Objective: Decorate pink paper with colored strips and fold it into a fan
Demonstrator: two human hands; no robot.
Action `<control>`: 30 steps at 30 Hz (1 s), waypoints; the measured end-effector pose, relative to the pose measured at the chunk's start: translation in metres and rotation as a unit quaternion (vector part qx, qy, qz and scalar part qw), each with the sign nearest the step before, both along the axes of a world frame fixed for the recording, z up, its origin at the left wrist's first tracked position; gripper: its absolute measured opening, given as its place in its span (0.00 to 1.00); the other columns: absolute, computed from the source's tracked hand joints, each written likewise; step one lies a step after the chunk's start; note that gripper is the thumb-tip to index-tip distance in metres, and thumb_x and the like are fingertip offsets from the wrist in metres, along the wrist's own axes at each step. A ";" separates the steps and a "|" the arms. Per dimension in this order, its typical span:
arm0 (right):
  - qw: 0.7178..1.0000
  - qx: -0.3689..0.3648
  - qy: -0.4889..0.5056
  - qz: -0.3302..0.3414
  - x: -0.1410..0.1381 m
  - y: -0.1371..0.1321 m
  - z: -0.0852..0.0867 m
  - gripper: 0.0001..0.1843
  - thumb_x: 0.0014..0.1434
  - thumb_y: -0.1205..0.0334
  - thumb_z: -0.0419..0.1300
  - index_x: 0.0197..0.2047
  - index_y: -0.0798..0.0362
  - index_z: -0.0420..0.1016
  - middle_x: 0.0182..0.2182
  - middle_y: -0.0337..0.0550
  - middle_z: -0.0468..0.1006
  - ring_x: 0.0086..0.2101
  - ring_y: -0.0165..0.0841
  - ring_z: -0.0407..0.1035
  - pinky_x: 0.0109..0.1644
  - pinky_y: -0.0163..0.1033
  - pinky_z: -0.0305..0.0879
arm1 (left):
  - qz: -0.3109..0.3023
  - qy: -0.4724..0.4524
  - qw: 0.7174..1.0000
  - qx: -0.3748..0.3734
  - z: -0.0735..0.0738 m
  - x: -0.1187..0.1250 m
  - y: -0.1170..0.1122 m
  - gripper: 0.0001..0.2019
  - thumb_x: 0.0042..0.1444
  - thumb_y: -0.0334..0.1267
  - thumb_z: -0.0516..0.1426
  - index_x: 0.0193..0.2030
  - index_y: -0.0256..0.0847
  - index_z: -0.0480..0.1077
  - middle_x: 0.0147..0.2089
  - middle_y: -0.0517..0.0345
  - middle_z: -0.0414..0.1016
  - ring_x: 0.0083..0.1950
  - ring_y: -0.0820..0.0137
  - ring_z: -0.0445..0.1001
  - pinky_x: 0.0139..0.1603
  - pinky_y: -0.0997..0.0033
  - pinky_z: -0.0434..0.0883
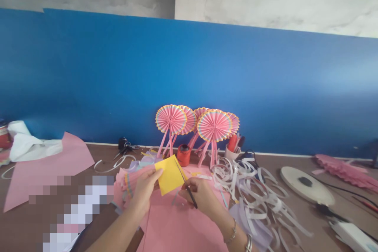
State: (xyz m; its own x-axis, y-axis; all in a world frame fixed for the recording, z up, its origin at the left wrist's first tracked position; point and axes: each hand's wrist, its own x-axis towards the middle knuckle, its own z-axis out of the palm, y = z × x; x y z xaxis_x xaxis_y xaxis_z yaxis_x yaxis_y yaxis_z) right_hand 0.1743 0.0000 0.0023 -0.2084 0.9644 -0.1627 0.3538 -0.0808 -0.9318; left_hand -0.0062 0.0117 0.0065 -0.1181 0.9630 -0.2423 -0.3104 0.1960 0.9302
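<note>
My left hand grips a square yellow sheet of paper by its left edge, held up over the table. Scissors with dark handles are in my right hand, their blades lying along the right side of the yellow paper. Whether the blades are cutting into it I cannot tell. Below both hands lies a large pink paper sheet. Pleated pink paper sits just left of my left hand. Behind the yellow paper stands a red spool.
Several round pleated pink fans stand against the blue partition. Curled white paper strips pile up on the right, near a round white disc with a cable. A cup holds tools; pink paper lies left.
</note>
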 end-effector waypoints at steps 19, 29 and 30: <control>1.000 -0.008 0.021 -0.003 0.000 0.005 -0.001 0.16 0.43 0.52 0.64 0.29 0.56 0.71 0.12 0.33 0.66 0.16 0.26 0.57 0.21 0.31 0.51 | -0.065 0.038 0.997 0.005 -0.006 0.001 -0.003 0.21 0.38 0.51 0.64 0.32 0.34 0.76 0.36 0.45 0.80 0.39 0.56 0.78 0.37 0.65 0.70; 1.000 -0.002 0.018 -0.007 0.001 0.004 -0.001 0.15 0.42 0.52 0.64 0.27 0.55 0.70 0.12 0.33 0.66 0.16 0.26 0.58 0.21 0.31 0.50 | -0.067 0.025 0.997 0.000 -0.005 0.004 -0.004 0.20 0.38 0.49 0.64 0.33 0.34 0.76 0.36 0.45 0.80 0.39 0.56 0.78 0.38 0.65 0.71; 1.000 -0.004 0.014 -0.010 0.000 0.004 0.000 0.16 0.42 0.52 0.64 0.27 0.55 0.69 0.12 0.33 0.66 0.16 0.26 0.58 0.21 0.31 0.50 | -0.067 0.024 0.997 0.002 -0.006 0.004 -0.003 0.20 0.38 0.49 0.64 0.33 0.34 0.76 0.37 0.45 0.80 0.39 0.56 0.78 0.38 0.65 0.71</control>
